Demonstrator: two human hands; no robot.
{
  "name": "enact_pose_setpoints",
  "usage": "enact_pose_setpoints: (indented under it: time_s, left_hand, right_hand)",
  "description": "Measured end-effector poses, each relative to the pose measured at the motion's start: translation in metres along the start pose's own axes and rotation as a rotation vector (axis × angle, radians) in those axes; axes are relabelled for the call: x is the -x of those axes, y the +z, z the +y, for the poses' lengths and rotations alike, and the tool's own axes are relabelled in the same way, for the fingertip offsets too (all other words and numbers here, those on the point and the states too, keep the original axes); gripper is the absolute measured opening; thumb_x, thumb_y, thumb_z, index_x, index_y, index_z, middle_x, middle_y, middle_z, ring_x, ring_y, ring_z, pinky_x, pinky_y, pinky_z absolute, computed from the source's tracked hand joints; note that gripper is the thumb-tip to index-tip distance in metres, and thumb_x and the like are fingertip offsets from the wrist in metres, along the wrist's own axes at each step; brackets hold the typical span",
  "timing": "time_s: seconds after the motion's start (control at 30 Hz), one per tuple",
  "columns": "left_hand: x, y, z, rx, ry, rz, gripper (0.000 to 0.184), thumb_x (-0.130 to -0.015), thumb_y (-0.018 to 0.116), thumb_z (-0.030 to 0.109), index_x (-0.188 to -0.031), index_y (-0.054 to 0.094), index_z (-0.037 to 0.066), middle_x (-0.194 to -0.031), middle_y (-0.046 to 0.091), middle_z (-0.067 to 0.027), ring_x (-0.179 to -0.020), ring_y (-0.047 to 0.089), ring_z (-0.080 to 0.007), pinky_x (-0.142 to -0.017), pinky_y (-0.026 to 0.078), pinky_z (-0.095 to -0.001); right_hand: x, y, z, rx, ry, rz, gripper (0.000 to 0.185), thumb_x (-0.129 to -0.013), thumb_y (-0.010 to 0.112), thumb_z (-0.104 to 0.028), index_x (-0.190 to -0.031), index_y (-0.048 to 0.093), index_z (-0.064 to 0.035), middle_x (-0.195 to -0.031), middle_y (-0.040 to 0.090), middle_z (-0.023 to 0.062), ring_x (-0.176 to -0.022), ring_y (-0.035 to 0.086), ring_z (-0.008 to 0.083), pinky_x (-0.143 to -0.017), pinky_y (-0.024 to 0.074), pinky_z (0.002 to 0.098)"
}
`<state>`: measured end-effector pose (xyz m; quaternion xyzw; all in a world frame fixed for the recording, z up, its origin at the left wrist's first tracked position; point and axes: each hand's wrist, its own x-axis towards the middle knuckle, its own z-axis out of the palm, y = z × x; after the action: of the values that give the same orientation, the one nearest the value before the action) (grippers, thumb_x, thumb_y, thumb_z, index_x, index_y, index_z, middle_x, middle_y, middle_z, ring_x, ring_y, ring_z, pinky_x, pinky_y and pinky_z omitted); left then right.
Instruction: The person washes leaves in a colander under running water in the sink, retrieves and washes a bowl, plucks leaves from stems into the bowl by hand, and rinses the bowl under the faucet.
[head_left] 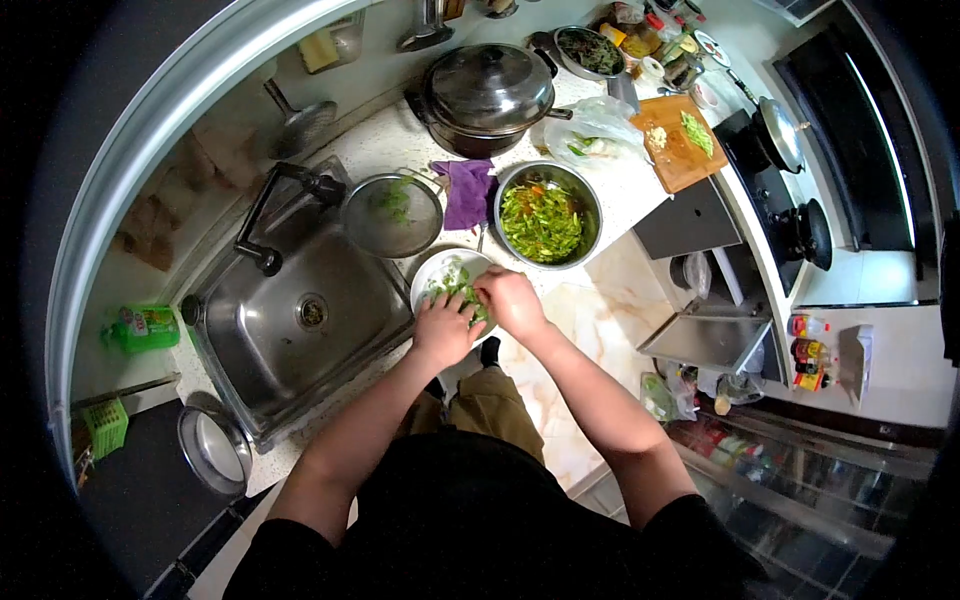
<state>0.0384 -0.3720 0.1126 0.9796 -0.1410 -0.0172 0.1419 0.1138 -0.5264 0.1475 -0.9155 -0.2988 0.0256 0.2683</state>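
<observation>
Left hand (447,328) spread over leafy greens (462,291) in white bowl (428,274), right hand (510,301) pinching greens, at counter's (399,266) front edge.

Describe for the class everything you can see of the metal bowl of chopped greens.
The metal bowl is round, deep-sided and shiny. It sits upright on the speckled counter, near its edge, right of the purple cloth. Chopped green pieces with orange-red bits fill much of it. Nothing grips it; whether the cloth touches it is unclear.

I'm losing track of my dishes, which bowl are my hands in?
The white bowl, left hand and right hand at its leafy greens; the steel bowl of chopped vegetables sits untouched.
</observation>
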Motion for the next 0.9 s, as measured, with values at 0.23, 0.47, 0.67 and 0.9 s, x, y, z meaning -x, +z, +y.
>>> enact_pose_setpoints:
  time_s: [0.23,0.47,0.67,0.9]
  left_hand:
    - [0.014,-0.015,-0.007,-0.101,0.005,-0.219,0.043,-0.093,0.050,0.044,-0.110,0.068,0.008,-0.107,0.065,-0.0142,-0.105,0.057,-0.0314,-0.105,0.031,-0.0537]
    - [0.016,-0.014,-0.012,-0.066,0.016,-0.241,0.042,-0.092,0.054,0.043,-0.113,0.067,0.009,-0.110,0.064,-0.0137,-0.108,0.055,-0.0319,-0.109,0.027,-0.0533]
    - [0.018,-0.009,-0.011,-0.068,0.028,-0.164,0.044,-0.092,0.053,0.043,-0.118,0.065,0.010,-0.116,0.062,-0.0129,-0.114,0.053,-0.0310,-0.112,0.024,-0.0539]
    - [0.012,-0.024,-0.013,-0.056,0.006,-0.310,0.045,-0.093,0.051,0.042,-0.124,0.062,0.010,-0.122,0.060,-0.0120,-0.118,0.050,-0.0318,-0.112,0.024,-0.0529]
  right_hand:
    - [-0.025,0.067,0.001,0.327,0.127,-0.246,0.013,-0.075,0.057,-0.009,-0.072,0.070,-0.0070,-0.080,0.068,0.0173,-0.080,0.069,0.0306,-0.069,0.0551,0.0398]
    - [-0.023,0.069,-0.003,0.117,0.110,-0.473,0.016,-0.073,0.063,-0.010,-0.086,0.071,-0.0057,-0.092,0.068,0.0210,-0.088,0.067,0.0359,-0.081,0.0539,0.0436]
    - [-0.028,0.074,-0.007,0.203,0.186,-0.474,0.015,-0.078,0.059,-0.013,-0.082,0.071,-0.0036,-0.090,0.070,0.0193,-0.085,0.069,0.0333,-0.075,0.0560,0.0437]
    - [-0.054,0.017,-0.030,0.267,0.129,-0.303,0.013,-0.076,0.062,-0.009,-0.081,0.073,-0.0080,-0.082,0.069,0.0180,-0.079,0.069,0.0335,-0.073,0.0551,0.0420]
